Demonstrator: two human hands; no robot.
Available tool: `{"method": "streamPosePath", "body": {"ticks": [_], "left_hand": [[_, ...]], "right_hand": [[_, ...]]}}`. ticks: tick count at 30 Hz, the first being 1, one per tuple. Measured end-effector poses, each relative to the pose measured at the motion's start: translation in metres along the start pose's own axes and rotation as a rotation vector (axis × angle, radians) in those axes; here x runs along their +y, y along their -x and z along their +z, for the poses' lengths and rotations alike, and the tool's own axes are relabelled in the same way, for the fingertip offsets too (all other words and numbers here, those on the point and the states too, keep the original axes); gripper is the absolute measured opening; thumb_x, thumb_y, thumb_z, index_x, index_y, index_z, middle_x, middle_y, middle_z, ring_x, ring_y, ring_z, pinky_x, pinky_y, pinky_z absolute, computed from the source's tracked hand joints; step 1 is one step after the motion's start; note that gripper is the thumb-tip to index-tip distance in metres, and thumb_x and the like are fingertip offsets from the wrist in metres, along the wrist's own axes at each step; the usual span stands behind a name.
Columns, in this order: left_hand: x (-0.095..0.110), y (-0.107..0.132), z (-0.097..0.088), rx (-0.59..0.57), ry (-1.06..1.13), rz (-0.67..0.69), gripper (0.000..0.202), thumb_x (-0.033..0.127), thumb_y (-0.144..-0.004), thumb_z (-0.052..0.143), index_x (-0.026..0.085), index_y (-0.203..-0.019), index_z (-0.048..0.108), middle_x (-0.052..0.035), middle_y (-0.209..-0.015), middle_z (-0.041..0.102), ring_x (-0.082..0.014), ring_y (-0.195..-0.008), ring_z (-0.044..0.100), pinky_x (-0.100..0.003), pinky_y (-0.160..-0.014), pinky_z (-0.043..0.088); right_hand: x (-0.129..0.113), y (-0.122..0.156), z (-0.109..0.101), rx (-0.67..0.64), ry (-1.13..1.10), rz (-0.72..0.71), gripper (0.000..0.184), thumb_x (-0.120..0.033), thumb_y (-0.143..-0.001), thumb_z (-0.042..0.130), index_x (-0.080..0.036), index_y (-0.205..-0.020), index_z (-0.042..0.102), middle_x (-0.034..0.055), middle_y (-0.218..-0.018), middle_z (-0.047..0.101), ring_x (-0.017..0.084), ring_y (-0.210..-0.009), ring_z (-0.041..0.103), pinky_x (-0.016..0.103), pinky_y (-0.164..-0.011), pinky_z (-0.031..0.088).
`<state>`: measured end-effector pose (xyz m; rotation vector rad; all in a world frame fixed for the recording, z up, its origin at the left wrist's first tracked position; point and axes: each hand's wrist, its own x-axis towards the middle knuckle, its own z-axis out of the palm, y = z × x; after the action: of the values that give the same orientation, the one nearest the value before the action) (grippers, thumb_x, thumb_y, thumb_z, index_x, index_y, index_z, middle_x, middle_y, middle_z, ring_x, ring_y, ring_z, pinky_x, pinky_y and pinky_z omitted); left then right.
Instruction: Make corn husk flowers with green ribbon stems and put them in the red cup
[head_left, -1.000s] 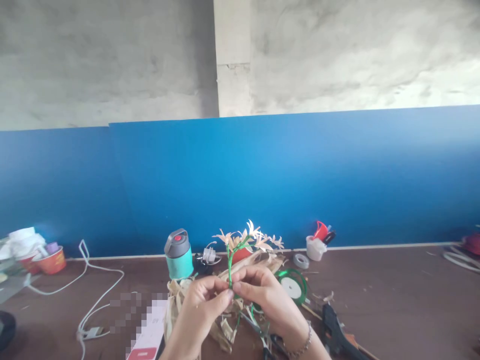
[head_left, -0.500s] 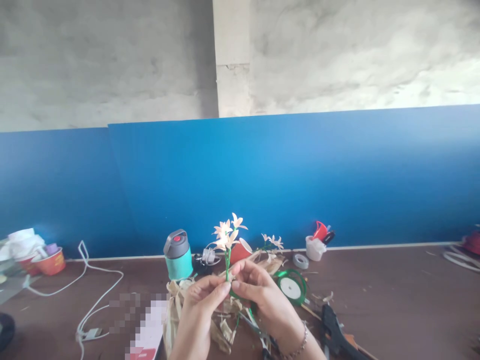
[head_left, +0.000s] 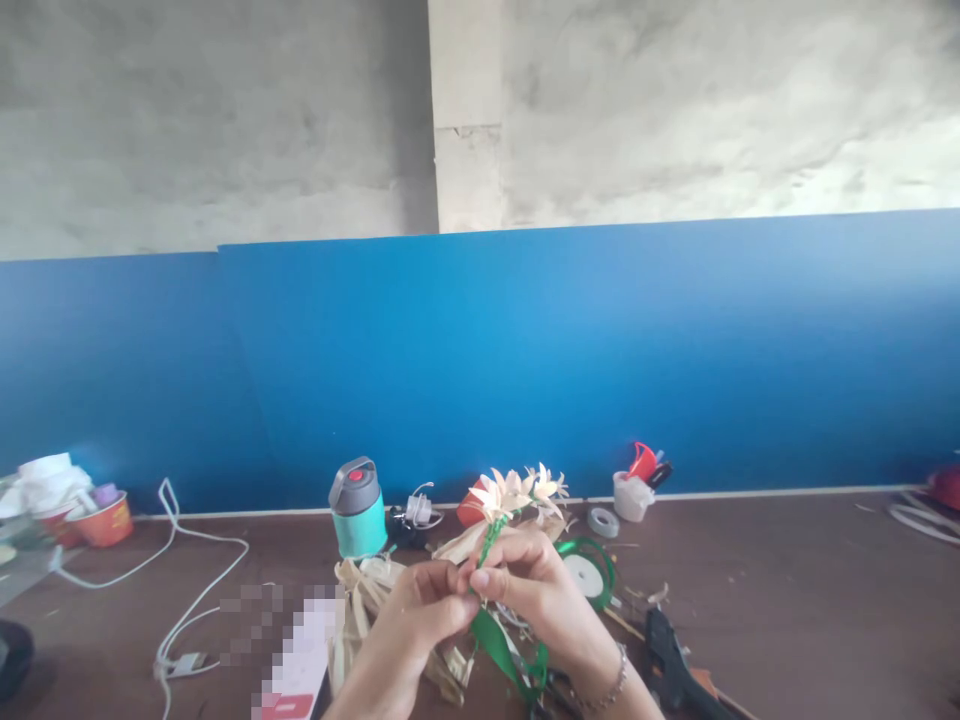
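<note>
A small sprig of pale artificial flowers (head_left: 501,494) leans to the right on a green-wrapped stem (head_left: 491,540). My left hand (head_left: 424,612) is closed, thumb and fingertips pinching the lower end of the stem. Close against it, my right hand (head_left: 536,590) is pinched at the same spot, its thumb and forefinger on the stem. From beneath the fingertips a green ribbon (head_left: 496,642) hangs in a loose band toward the table. The exact grip point and the stem's bottom end are hidden by the fingers.
Dry husks (head_left: 356,600) lie around the hands. A ribbon spool (head_left: 586,576) and a black glue gun (head_left: 675,660) are on the right, with a tape roll (head_left: 603,522) and a white cup (head_left: 632,497) behind. A teal flask (head_left: 358,522) stands left, near a white cable (head_left: 202,600).
The flower sprig has tipped from upright to leaning right, its blossoms now lower and in front of the other flowers. The green ribbon below the hands has come into plain view.
</note>
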<state>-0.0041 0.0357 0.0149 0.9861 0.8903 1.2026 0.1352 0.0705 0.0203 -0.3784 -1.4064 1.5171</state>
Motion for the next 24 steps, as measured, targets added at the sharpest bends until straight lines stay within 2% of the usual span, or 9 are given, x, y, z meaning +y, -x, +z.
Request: {"method": "streamPosePath", "body": {"ticks": [5,9,13,16,20,24], "left_hand": [[-0.002,-0.002,-0.006,-0.100,-0.072,-0.045,0.018,0.027,-0.059,0.068,0.014,-0.057,0.057,0.0064,-0.049,0.035,-0.0066,-0.048,0.024,-0.022,-0.046,0.019],[0.000,-0.002,-0.007,-0.062,-0.196,0.005,0.021,0.030,-0.063,0.066,0.015,-0.056,0.053,0.0056,-0.050,0.036,-0.0076,-0.049,0.026,-0.022,-0.047,0.021],[-0.001,-0.001,-0.002,0.150,-0.531,0.200,0.018,0.028,-0.070,0.062,0.017,-0.057,0.054,0.0020,-0.052,0.049,-0.0119,-0.051,0.042,-0.023,-0.050,0.030],[-0.002,0.001,0.000,0.280,-0.794,0.360,0.013,0.024,-0.073,0.058,0.019,-0.061,0.058,-0.0003,-0.058,0.059,-0.0158,-0.055,0.051,-0.024,-0.054,0.035],[-0.005,0.003,0.000,0.336,-0.980,0.557,0.008,0.021,-0.073,0.059,0.022,-0.067,0.061,-0.0020,-0.064,0.065,-0.0186,-0.059,0.057,-0.025,-0.058,0.038],[-0.007,0.004,-0.001,0.353,-1.056,0.658,0.009,0.018,-0.075,0.057,0.024,-0.069,0.062,-0.0022,-0.063,0.064,-0.0182,-0.057,0.057,-0.025,-0.057,0.037]], "right_hand": [[0.005,-0.001,0.002,0.061,0.055,0.008,0.008,-0.025,-0.068,0.076,-0.018,-0.066,0.076,0.0052,-0.065,0.069,0.015,-0.062,0.058,0.026,-0.057,0.044],[0.010,-0.003,0.003,0.103,0.044,0.041,0.011,-0.028,-0.065,0.077,-0.017,-0.062,0.076,0.0039,-0.062,0.067,0.014,-0.058,0.056,0.025,-0.056,0.042],[0.012,-0.006,0.003,0.212,0.098,0.065,0.016,-0.031,-0.061,0.079,-0.017,-0.058,0.074,0.0026,-0.062,0.064,0.014,-0.061,0.053,0.026,-0.058,0.041],[0.011,-0.006,0.003,0.262,0.130,0.113,0.023,-0.034,-0.061,0.078,-0.016,-0.051,0.068,0.0003,-0.055,0.057,0.012,-0.055,0.048,0.025,-0.053,0.037],[0.009,-0.006,0.002,0.294,0.180,0.123,0.028,-0.036,-0.062,0.077,-0.016,-0.048,0.064,-0.0015,-0.052,0.052,0.012,-0.054,0.045,0.025,-0.054,0.035],[0.010,-0.006,0.003,0.310,0.174,0.143,0.027,-0.037,-0.063,0.076,-0.016,-0.051,0.064,-0.0009,-0.054,0.054,0.013,-0.056,0.046,0.026,-0.056,0.036]]}}
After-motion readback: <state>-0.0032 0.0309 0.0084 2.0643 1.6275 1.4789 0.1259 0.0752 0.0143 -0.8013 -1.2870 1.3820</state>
